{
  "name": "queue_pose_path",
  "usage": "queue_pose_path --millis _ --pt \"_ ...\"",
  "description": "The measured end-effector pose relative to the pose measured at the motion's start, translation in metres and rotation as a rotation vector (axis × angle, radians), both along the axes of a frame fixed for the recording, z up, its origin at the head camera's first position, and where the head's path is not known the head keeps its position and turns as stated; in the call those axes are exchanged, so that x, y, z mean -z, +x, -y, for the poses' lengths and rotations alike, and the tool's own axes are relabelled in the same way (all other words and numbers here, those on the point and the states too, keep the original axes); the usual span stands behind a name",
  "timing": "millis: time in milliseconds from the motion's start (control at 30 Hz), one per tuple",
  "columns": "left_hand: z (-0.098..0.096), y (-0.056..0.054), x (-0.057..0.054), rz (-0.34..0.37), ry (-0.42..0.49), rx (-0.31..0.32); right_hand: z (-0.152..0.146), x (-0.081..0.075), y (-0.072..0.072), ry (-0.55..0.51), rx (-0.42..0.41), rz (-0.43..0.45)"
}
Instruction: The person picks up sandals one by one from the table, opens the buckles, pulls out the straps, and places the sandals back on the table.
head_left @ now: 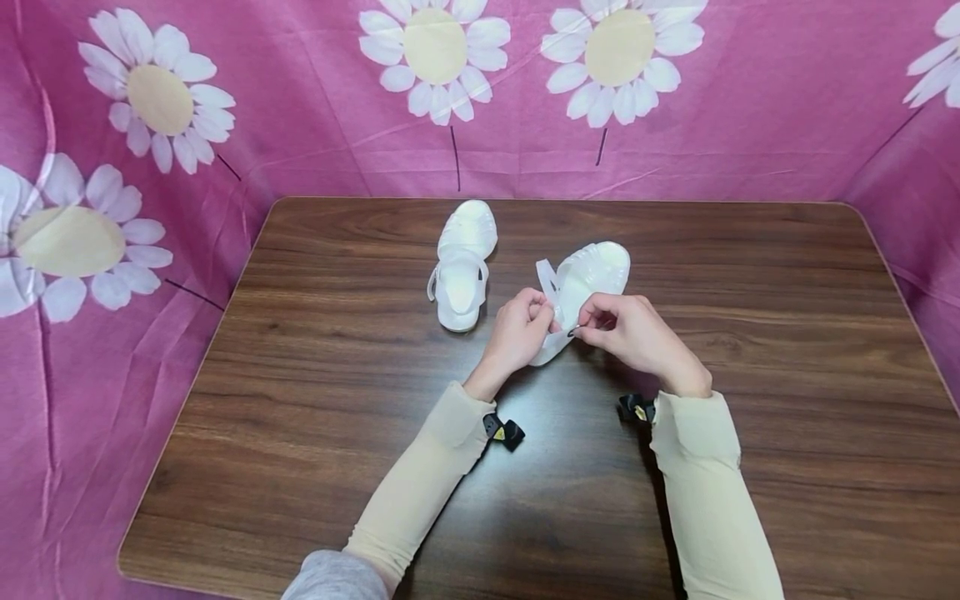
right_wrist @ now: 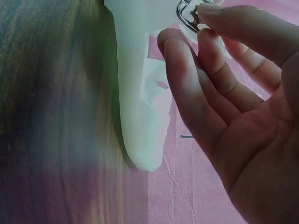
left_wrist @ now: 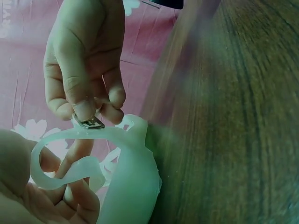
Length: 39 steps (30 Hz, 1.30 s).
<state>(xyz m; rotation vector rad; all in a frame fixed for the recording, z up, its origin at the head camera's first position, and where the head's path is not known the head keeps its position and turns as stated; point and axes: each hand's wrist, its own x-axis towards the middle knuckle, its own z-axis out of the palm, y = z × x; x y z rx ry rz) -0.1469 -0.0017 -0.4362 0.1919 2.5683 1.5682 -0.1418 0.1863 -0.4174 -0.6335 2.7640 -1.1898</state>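
A white jelly sandal [head_left: 600, 265] lies on the table between my hands, its toe pointing to the far right. My right hand [head_left: 637, 333] pinches the metal buckle [left_wrist: 89, 122] on the ankle strap between thumb and fingertips. At the other side of the heel, my left hand [head_left: 517, 333] has its fingers curled at the strap [left_wrist: 44, 179]. That strap bends in a loop, its loose end lying across the left fingers in the left wrist view. The right wrist view shows the sandal's side [right_wrist: 133, 93] and the buckle's rim near the thumb.
A second white sandal [head_left: 471, 229] stands to the left, toe away from me, its strap in a loop over the heel. Both are on a brown wood-grain table [head_left: 300, 400]. A pink cloth [head_left: 315, 100] with large daisies hangs behind and at the sides.
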Motion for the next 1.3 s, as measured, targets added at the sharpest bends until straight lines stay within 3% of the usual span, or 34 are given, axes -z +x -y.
queue_pose_path --millis 200,467,800,1067,1200,1300 --pt "-0.001 0.002 -0.004 0.011 -0.001 -0.006 -0.001 -0.001 0.001 0.010 -0.013 0.020" --pt "0.001 0.005 -0.011 -0.071 -0.155 0.015 -0.001 -0.001 0.000 0.037 -0.015 0.037" --pt "0.005 0.004 -0.012 -0.090 -0.204 0.039 0.003 -0.001 0.000 0.070 0.047 0.083" --pt "0.008 0.003 -0.010 -0.098 -0.195 -0.032 0.008 -0.005 0.002 0.150 0.113 0.237" --pt "0.010 0.002 -0.009 -0.046 -0.202 -0.045 0.009 -0.006 0.003 0.132 0.147 0.374" --pt "0.012 0.000 -0.007 0.007 -0.248 -0.014 0.010 -0.006 0.004 0.080 0.157 0.477"
